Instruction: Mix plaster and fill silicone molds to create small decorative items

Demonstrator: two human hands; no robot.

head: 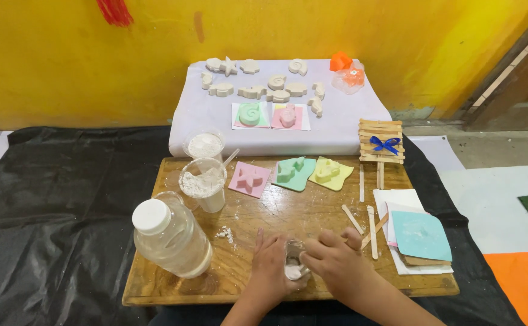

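Note:
Both of my hands meet near the front edge of a wooden board [264, 211]. My left hand [270, 265] and my right hand [333, 259] close around a small clear cup [294, 256] with whitish paste in it; most of the cup is hidden by my fingers. A clear plastic jar with a white lid [170, 235] stands left of my hands. Behind it are two plastic cups of white powder [203, 181], one with a stick in it.
Pink [250, 179], green [294, 173] and yellow [330, 173] moulds lie at the board's back. Wooden sticks [369, 223] and a stack of sheets with a light blue mould [421, 236] lie at the right. Cast plaster shapes [264, 84] sit on a white sheet beyond.

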